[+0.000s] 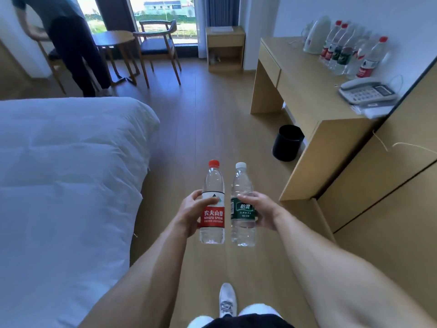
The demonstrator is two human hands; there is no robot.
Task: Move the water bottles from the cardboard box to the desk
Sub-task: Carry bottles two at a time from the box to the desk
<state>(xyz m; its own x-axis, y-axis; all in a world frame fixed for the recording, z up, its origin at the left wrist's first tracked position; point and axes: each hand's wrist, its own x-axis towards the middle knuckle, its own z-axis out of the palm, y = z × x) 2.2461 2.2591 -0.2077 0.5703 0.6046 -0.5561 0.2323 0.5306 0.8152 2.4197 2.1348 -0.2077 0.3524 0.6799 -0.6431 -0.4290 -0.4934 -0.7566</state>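
Head view: both hands (189, 213) hold bottles (212, 204) upright, caps up.

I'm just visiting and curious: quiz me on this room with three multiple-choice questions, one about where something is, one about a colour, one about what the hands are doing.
1. Where does the black waste bin stand?
A. on the bed
B. on the floor beside the desk
C. on the round table

2. What colour is the cap of the bottle in the left hand?
A. red
B. blue
C. yellow

3. What is the right hand doing?
A. hanging idle
B. pressing the telephone
C. gripping a green-labelled bottle

Answers:
1 B, the bin sits on the wooden floor at the desk's near end.
2 A, the red-labelled bottle has a red cap.
3 C, its fingers curl round the white-capped, green-labelled bottle, held upright.
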